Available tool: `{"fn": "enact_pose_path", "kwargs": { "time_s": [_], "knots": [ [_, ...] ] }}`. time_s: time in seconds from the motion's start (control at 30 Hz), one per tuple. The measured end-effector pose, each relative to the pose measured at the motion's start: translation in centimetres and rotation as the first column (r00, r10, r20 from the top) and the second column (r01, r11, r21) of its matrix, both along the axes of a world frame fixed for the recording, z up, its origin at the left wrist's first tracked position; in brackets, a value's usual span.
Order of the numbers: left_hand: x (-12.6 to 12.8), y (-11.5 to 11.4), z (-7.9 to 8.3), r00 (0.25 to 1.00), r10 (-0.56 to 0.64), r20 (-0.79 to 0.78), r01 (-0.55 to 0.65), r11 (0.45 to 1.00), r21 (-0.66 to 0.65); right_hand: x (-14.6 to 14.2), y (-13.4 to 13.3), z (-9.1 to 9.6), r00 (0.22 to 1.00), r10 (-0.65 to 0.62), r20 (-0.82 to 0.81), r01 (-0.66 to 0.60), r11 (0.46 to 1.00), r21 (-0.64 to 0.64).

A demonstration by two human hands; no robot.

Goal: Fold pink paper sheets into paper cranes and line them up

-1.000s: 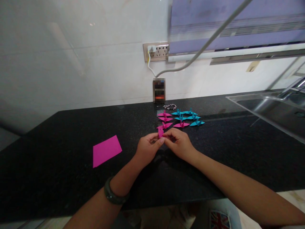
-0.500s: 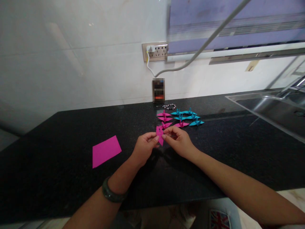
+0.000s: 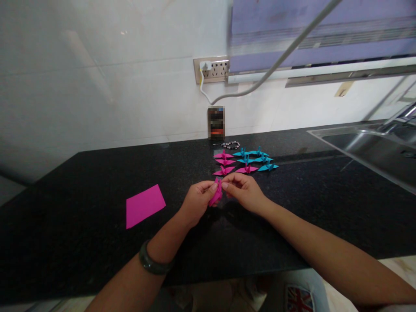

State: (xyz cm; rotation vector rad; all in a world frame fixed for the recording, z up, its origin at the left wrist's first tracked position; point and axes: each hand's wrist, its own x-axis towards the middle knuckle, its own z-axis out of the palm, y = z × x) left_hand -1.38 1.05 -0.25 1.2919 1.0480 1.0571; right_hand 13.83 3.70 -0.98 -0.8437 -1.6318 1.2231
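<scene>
A small folded piece of pink paper (image 3: 216, 195) is pinched between my left hand (image 3: 196, 203) and my right hand (image 3: 245, 192), just above the black stone counter (image 3: 81, 251). Both hands have their fingers closed on the folded pink paper. Right behind my hands lie several finished paper cranes, pink ones (image 3: 224, 161) on the left and blue ones (image 3: 258, 158) on the right. A flat square sheet of pink paper (image 3: 144, 205) lies on the counter to the left of my left hand. A dark bangle sits on my left wrist.
A phone (image 3: 216, 122) leans against the white wall, with a bead bracelet (image 3: 231, 144) in front of it. Above it is a wall socket (image 3: 212, 70) with a charger cable. A steel sink (image 3: 373, 149) is at the right. The counter's front edge runs below my forearms.
The folded pink paper has been turned and worked between my fingertips; it now hangs lower, tilted down to the left. My hands have stayed in nearly the same place.
</scene>
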Motion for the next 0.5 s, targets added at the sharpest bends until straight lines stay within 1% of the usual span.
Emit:
{"fn": "enact_pose_path", "kwargs": {
  "time_s": [0.2,0.33,0.5],
  "knots": [
    [-0.16,0.01,0.01,1.0,-0.023,-0.013,0.022,0.999,-0.037,0.17,0.02,0.0,0.999,0.021,0.029,-0.021,1.0,0.009],
    [-0.16,0.04,-0.09,1.0,-0.029,0.008,0.029,0.996,-0.087,0.18,-0.01,0.15,0.998,0.036,0.042,-0.036,0.999,0.002],
    [-0.1,0.04,-0.18,0.999,-0.023,0.045,0.028,0.993,-0.116,0.14,-0.13,0.54,0.998,0.043,0.037,-0.043,0.999,-0.01]
  ]
}}
